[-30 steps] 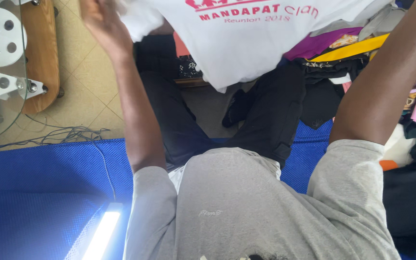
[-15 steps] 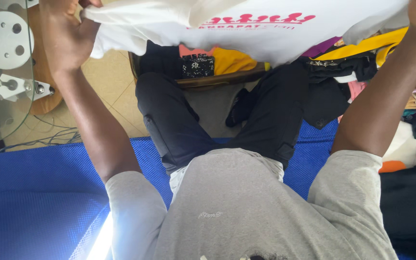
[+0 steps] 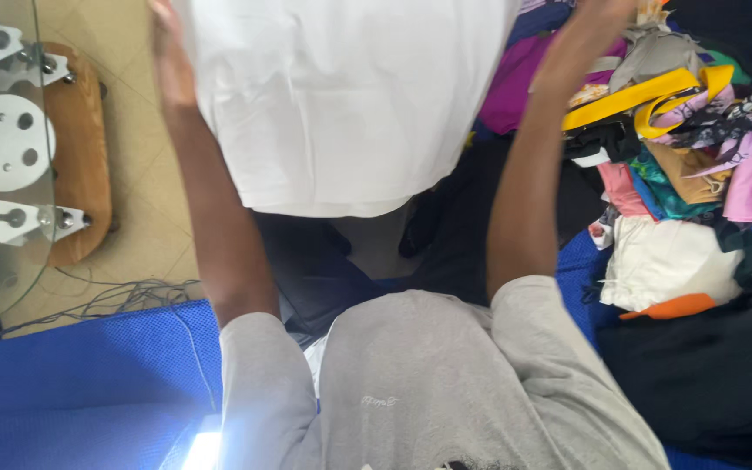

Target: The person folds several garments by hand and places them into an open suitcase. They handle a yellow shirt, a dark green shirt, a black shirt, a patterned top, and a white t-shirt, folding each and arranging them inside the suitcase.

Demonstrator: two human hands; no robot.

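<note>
Both hands clamp the white T-shirt point(image 3: 341, 104) by its side edges: left hand point(image 3: 170, 61), right hand point(image 3: 589, 22). Shirt hangs spread above the lap. Step judged: spreading for folding; next needs a flat lay-down.

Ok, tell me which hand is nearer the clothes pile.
Right. The right hand is raised at the white shirt's right edge, just beside the clothes pile. The left hand is at the shirt's far edge, by the glass table.

Light: daylight is flooding in evenly, bright.
Glare: a light strip point(image 3: 202, 450) is blowing out at bottom left.
Blur: the raised hands are smearing slightly at the top.
</note>
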